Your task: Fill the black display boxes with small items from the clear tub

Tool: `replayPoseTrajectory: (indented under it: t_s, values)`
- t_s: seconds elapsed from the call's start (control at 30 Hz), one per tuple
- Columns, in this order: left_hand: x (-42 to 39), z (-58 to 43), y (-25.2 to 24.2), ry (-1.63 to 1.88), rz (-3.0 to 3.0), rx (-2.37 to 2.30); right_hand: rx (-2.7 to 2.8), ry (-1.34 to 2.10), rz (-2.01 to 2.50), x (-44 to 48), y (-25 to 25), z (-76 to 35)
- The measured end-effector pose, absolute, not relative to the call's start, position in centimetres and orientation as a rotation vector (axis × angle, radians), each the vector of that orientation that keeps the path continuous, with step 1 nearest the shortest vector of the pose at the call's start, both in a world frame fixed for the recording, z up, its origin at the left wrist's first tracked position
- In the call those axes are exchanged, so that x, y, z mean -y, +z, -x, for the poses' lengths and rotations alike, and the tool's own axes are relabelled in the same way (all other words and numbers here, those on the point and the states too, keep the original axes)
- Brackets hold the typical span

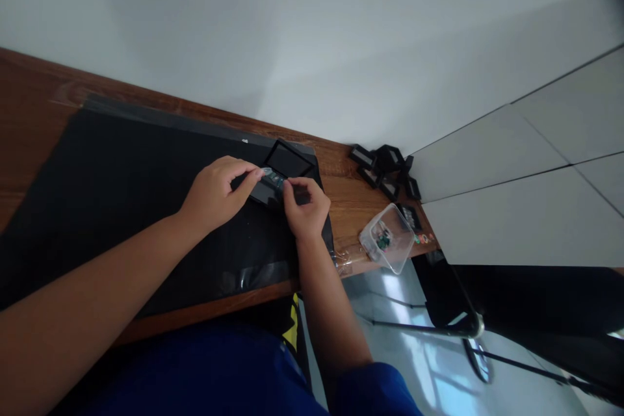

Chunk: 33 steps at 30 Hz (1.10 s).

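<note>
A small clear plastic packet [273, 177] stretches between my two hands, over an open black box [289, 160] with its lid raised. My left hand [221, 190] pinches the packet's left end between thumb and fingertips. At its right end, my right hand [306, 205] has thumb and index finger closed on it. What lies inside the packet is too small to make out. The box rests near the right end of a black mat [146, 188], and my hands partly cover it.
Several black boxes [389, 159] are piled on the wooden table [341, 198] by the wall. Nearer the front right edge stands a clear plastic container [390, 240] with small items inside. Small coloured rings [423, 239] lie beside it. A chair is at the lower right.
</note>
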State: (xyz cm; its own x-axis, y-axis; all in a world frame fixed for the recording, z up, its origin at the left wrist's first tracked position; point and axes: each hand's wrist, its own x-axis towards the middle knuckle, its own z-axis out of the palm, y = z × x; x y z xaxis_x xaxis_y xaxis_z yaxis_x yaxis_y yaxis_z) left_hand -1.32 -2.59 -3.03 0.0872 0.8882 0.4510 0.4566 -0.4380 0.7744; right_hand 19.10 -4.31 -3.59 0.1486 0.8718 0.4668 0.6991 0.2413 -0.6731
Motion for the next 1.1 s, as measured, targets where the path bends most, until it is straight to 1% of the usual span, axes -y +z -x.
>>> replayPoseTrajectory:
  t_s: [0.1, 0.2, 0.4, 0.6, 0.7, 0.87, 1.1]
  values:
    - [2.5, 1.4, -3.3, 1.25, -1.991, -1.269, 1.504, 0.3, 1.277, 4.5, -3.7, -18.9]
    - [2.4, 1.4, -3.2, 1.186, -2.042, -1.214, 1.552, 0.384, 1.15, 4.6, -3.8, -18.8]
    - [2.3, 1.4, -3.0, 1.128, -2.095, -1.101, 1.713, 0.466, 1.06, 4.7, -3.6, -18.6]
    - [2.3, 1.3, -3.4, 1.087, -2.085, -1.085, 1.639, 0.455, 1.04, 4.7, -3.8, -18.1]
    - [2.3, 1.3, -3.6, 1.092, -2.083, -1.085, 1.615, 0.367, 1.095, 4.6, -3.9, -18.5]
    - [2.0, 1.6, -4.1, 1.087, -2.101, -1.145, 1.533, 0.111, 1.378, 4.3, -3.5, -20.0]
    - [1.3, 1.8, -5.4, 1.019, -2.128, -1.261, 1.711, 0.062, 1.663, 4.9, -2.9, -20.0]
